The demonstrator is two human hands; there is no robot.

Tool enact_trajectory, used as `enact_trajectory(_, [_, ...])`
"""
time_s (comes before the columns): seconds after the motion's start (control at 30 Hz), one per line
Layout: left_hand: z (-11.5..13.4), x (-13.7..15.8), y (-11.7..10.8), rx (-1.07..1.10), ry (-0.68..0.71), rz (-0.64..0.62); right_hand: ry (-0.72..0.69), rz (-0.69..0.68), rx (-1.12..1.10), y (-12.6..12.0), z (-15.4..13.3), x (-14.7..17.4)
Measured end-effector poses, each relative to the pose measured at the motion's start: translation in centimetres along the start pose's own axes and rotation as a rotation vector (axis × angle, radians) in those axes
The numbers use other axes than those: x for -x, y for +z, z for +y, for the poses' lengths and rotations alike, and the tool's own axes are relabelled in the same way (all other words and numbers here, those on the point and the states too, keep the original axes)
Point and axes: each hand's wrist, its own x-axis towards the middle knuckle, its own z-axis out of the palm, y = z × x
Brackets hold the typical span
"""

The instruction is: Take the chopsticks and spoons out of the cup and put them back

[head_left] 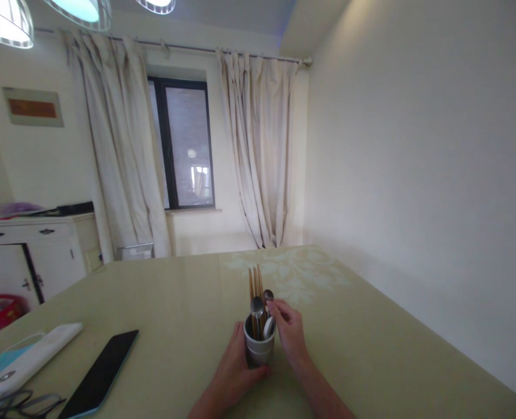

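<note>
A light grey cup (260,351) stands on the table, and my left hand (237,366) is wrapped round its left side and front. Several wooden chopsticks (255,282) rise from the cup. A metal spoon (256,306) leans among them with its bowl up. At the cup's right side sits a white spoon (268,327), partly inside. My right hand (289,327) is closed in a pinch above the rim, its fingertips at a dark brown spoon (268,295) just below the bowl. The lower ends of the utensils are hidden inside the cup.
A black phone (103,369), a white elongated device (35,356) and eyeglasses (31,401) lie on the green table (179,314) at the left. A wall (436,203) runs along the right. Behind are curtains (262,151) and a white cabinet (61,250).
</note>
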Motion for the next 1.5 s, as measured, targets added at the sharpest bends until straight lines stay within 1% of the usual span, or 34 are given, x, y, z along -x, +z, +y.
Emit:
enact_trajectory(0.13, [-0.4,0.0,0.0,0.03,0.007,0.0,0.038,-0.009,-0.009,-0.1,0.6,0.1])
enact_trajectory(0.27, [-1.0,0.1,-0.1,0.108,0.008,-0.009,0.143,0.065,-0.029,-0.1,2.0,0.6])
enact_trajectory(0.3, [-1.2,0.1,-0.1,0.118,0.008,-0.009,0.16,0.063,-0.032,-0.1,2.1,0.8])
enact_trajectory(0.37, [-1.4,0.1,-0.1,0.128,0.005,-0.005,0.161,0.008,-0.034,-0.2,2.0,1.2])
enact_trajectory(0.47, [-1.4,0.1,0.0,0.144,0.0,0.015,0.101,-0.154,-0.052,-0.1,1.0,1.8])
enact_trajectory(0.53, [-1.3,0.0,0.0,0.154,-0.01,0.042,0.072,-0.238,-0.058,0.1,0.4,2.3])
enact_trajectory(0.57, [-1.2,0.0,0.0,0.157,-0.015,0.058,0.076,-0.265,-0.053,0.2,0.1,2.5])
enact_trajectory(0.63, [-1.3,-0.2,0.0,0.155,-0.02,0.089,0.098,-0.276,-0.031,0.5,-0.3,2.9])
enact_trajectory(0.73, [-1.9,-0.4,0.0,0.127,-0.017,0.129,0.1,-0.225,0.035,0.6,-0.3,3.2])
enact_trajectory(0.83, [-2.6,-0.5,0.1,0.037,-0.058,0.18,0.073,-0.125,0.125,0.2,0.0,2.8])
enact_trajectory(0.9, [-2.7,-0.5,0.0,-0.025,-0.091,0.199,0.06,-0.048,0.168,-0.6,0.5,2.2])
enact_trajectory(1.07, [-2.4,-0.4,-0.3,-0.074,-0.097,0.205,-0.011,0.205,0.301,-3.8,2.7,-0.6])
enact_trajectory(1.2, [-2.1,-0.3,-0.4,-0.086,-0.094,0.21,-0.03,0.35,0.344,-7.0,4.1,-3.1])
enact_trajectory(1.27, [-1.9,-0.2,-0.5,-0.087,-0.094,0.187,-0.03,0.389,0.358,-8.5,4.4,-4.1])
enact_trajectory(1.37, [-1.6,-0.2,-0.5,-0.101,-0.114,0.133,-0.027,0.398,0.369,-10.3,4.5,-5.0])
enact_trajectory(1.5, [-1.4,-0.1,-0.5,-0.191,-0.15,0.091,-0.022,0.393,0.379,-11.3,4.9,-5.4])
